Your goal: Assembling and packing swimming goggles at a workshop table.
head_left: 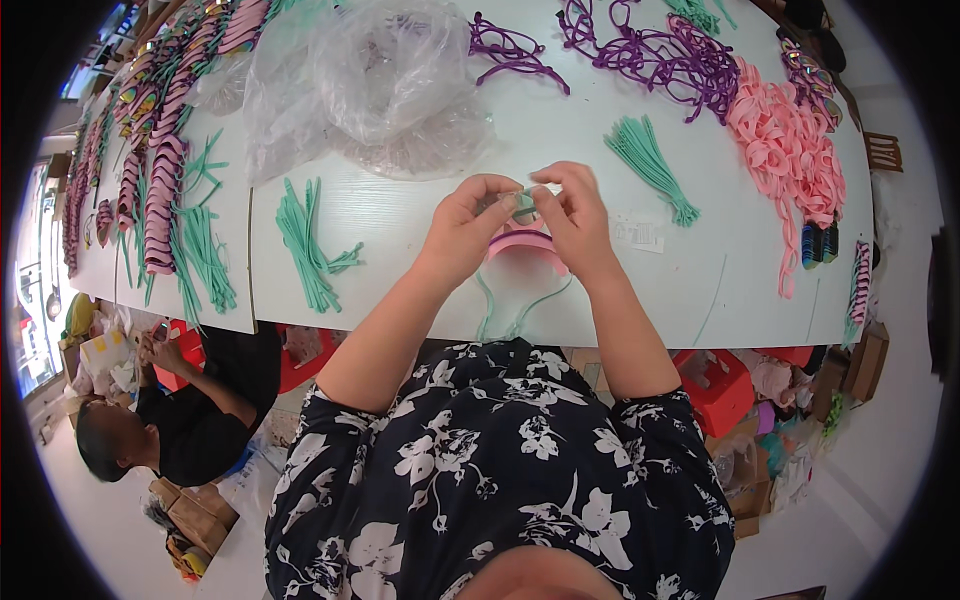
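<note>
Both hands meet over the near middle of the table, holding what looks like a pair of swim goggles [522,240], pink with a purple band. Green straps [485,300] hang from it toward the table's front edge. My left hand [462,228] pinches it from the left, thumb and forefinger at the top. From the other side my right hand [578,215] grips it, its fingers bent over the same top edge. A small greenish, see-through part [523,203] shows between the fingertips; its exact shape is hard to make out.
Green strap bundles [310,245] [650,165] lie on both sides. Clear plastic bags [390,90], purple frames [660,60] and pink pieces [785,150] lie farther back. Stacked goggles [165,200] fill the left table. A person [180,410] sits at left; a red stool [715,390] stands right.
</note>
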Available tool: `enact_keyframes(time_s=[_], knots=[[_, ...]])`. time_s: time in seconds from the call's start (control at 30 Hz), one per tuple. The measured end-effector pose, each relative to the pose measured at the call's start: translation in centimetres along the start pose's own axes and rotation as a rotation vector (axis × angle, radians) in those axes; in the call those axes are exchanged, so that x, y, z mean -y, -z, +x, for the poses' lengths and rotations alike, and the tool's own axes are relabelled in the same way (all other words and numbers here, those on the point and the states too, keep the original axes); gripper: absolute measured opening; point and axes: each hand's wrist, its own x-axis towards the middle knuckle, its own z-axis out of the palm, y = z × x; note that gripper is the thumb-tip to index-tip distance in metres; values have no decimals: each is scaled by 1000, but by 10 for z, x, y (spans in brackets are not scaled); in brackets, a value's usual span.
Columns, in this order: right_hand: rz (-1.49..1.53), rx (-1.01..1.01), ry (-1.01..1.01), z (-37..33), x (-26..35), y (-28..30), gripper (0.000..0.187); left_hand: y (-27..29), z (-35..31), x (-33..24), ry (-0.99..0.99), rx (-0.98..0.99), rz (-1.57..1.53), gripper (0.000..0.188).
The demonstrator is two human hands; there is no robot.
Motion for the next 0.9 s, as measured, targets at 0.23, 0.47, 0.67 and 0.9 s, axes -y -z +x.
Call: enact_keyframes(time_s=[0.23, 0.47, 0.67, 0.9], knots=[[-603, 91, 383, 1, 7, 9, 15, -2, 4, 4, -140, 32, 392, 21], [-634, 20, 587, -1, 1, 10, 12, -3, 2, -7, 6, -1, 589, 26], [-50, -51, 230, -11, -4, 4, 20, -8, 5, -10, 90, -12, 57, 22], [403, -87, -129, -14, -15, 5, 29, -6, 6, -9, 103, -21, 57, 23]])
